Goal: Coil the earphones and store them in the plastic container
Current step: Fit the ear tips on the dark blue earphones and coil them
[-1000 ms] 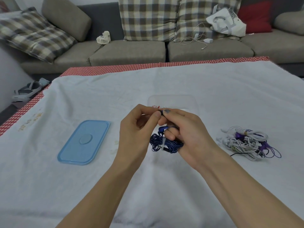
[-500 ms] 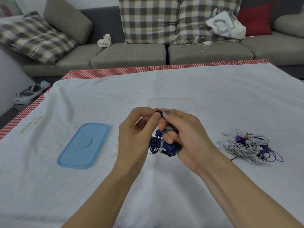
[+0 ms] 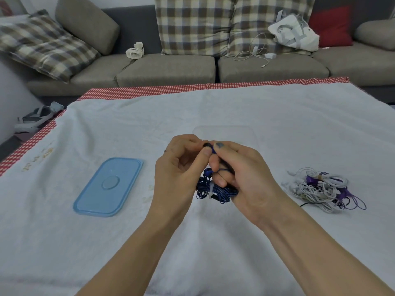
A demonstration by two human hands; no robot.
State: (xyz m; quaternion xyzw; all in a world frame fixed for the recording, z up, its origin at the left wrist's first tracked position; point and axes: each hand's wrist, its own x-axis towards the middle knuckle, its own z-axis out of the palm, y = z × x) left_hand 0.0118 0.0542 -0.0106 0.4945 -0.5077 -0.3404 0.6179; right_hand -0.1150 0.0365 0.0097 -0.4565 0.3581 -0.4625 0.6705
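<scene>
Both hands are up over the middle of the white tablecloth (image 3: 277,124), working a set of blue earphones (image 3: 215,192). The right hand (image 3: 241,178) has its fingers curled around the coiled bundle, which hangs just below the knuckles, and there's a pale tie or clip around the loops. The left hand (image 3: 181,169) pinches what looks like an earbud or plug at the top, thumb against forefinger, right against the right hand's fingertips; hard to say which end it is since it's mostly covered.

The cord looks thin, light and floppy, so it'll probably spring loose if the grip slackens. Best bet is keeping the pinch across the whole bundle at the tie instead of on a single strand.

The clear plastic container (image 3: 224,130) sits just behind the hands, barely visible against the cloth, with its blue lid (image 3: 109,186) lying off to the left. A tangled pile of white and purple earphones (image 3: 322,186) waits on the right, well apart.
</scene>
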